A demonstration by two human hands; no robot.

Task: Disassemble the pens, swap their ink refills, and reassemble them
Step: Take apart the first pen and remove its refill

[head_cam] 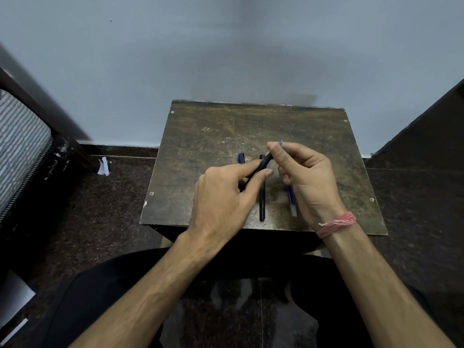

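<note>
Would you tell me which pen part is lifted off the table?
The black barrel, held by both hands; the other black piece and blue pieces lie on the table.

No text, label, brand, number or sign can be read anywhere in the view. The pens on the table show no legible print, and the scrap of white paper on the floor is too blurred to tell.

One head-worn wide-angle view looks forward and down – close over both forearms, onto a small table set against the wall.
</note>
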